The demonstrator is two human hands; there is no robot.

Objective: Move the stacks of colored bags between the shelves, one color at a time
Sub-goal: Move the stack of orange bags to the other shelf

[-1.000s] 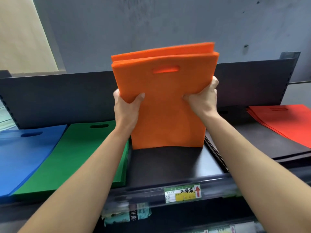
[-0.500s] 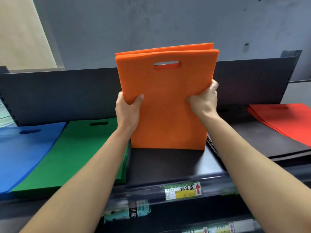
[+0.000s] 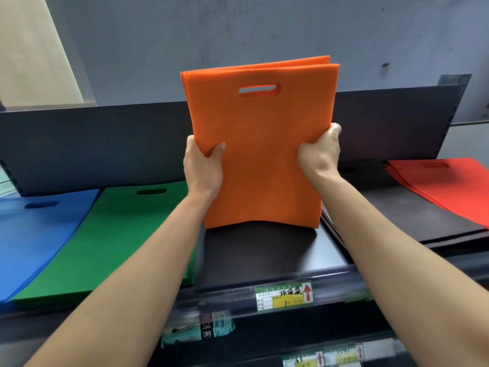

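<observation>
While both hands clamp it, the orange stack (image 3: 259,154) stands upright over the bare patch of the top shelf (image 3: 264,255), handle slot at the top. The left hand (image 3: 202,170) and right hand (image 3: 320,157) each grip a side edge, thumbs on the near face and fingers wrapped behind. Its bottom edge bows up in the middle, and I cannot tell whether it touches the shelf. Green (image 3: 119,234) and blue (image 3: 34,239) stacks lie flat to the left, black (image 3: 410,215) and red (image 3: 449,186) to the right.

Orange looks to be the colour in hand, mid-transfer; whether it is leaving this slot or arriving is not clear. Either way the next move calls for an even squeeze from both sides so the bags do not fan apart, and a clean path between the green and black neighbours.
</observation>
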